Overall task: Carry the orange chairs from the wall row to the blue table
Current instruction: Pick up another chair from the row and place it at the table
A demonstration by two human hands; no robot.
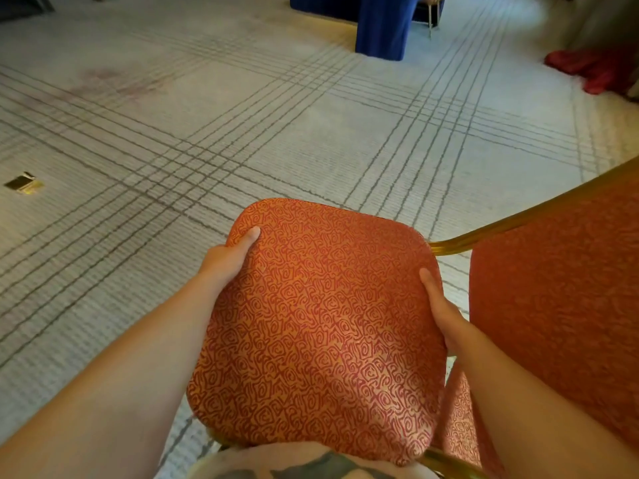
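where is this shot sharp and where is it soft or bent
In the head view the orange chair seat and the left hand and right hand gripping it are sharp; in the head view the blue table and red cloth go soft; in the head view the wide lens bows the carpet lines, and light washes out the floor at top right.

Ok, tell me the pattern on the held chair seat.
The seat is orange with red squiggly swirls; head view.

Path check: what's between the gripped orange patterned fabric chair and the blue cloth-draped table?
Head view: only bare grey line-patterned carpet, nothing standing on that stretch.
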